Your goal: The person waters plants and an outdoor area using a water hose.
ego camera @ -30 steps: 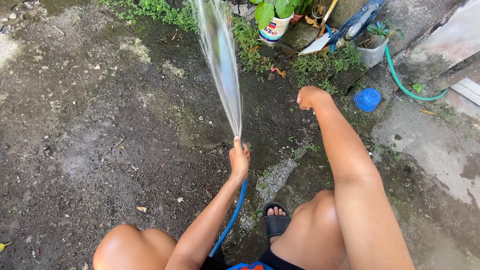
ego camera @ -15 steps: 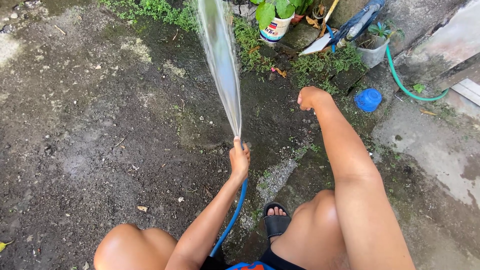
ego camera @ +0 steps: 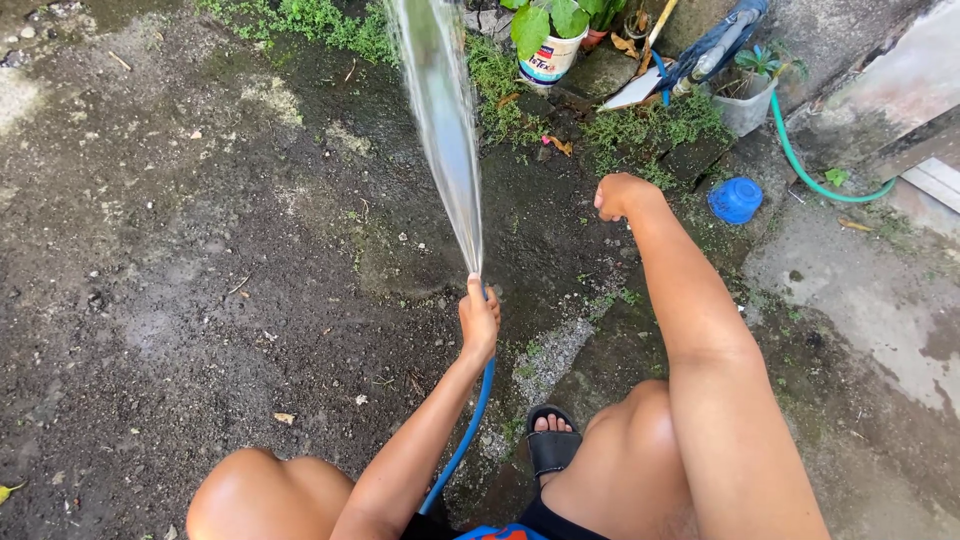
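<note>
Left hand (ego camera: 478,322) gripping blue hose (ego camera: 462,440), thumb up, right hand (ego camera: 620,195) fisted, arm fwd

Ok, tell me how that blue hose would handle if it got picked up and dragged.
The blue hose bends in a curve below the left hand, so it is probably floppy, not stiff. With the water jet running, it likely feels heavier and pushes back a little. The wet ground suggests it may be slippery.

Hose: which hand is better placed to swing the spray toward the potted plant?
Probably the left. The left hand already grips the blue hose at its end, thumb at the spout, where the spray leaves. The right hand is a closed fist held off the hose, nearer the potted plant.
</note>
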